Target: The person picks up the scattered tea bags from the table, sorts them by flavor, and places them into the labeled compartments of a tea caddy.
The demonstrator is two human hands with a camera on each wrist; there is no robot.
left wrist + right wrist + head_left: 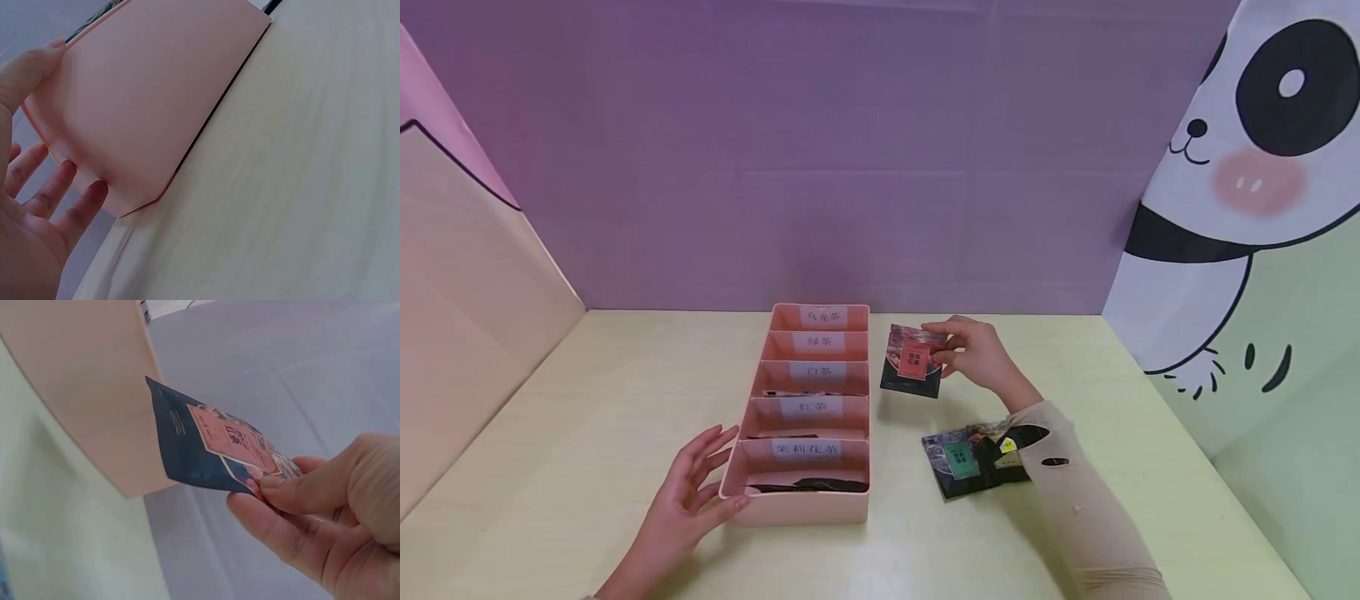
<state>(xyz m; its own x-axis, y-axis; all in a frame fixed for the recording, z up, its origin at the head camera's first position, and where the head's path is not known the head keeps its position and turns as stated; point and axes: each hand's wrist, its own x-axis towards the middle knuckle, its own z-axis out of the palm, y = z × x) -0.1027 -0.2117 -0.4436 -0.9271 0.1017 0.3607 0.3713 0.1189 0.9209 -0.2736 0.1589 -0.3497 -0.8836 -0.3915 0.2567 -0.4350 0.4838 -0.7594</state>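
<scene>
My right hand (973, 350) pinches a tea sachet (913, 362) by its edge, thumb on the front. The sachet is dark with a red label (234, 440) and hangs just right of a pink divided box (801, 508). My left hand (688, 483) rests at the box's near left corner with fingers spread, its thumb (34, 72) at the rim. The box has a row of compartments, each with a white paper label (807, 450) in Chinese writing. Dark sachets (831, 484) lie in the nearest compartment, and sachet edges show in the two behind it.
More dark sachets lie on the table right of the box, one with a green label (960, 460), partly under my right sleeve (1090, 500). A purple backdrop (865, 167) rises behind the pale table (625, 400). A panda-printed panel (1262, 183) stands at the right.
</scene>
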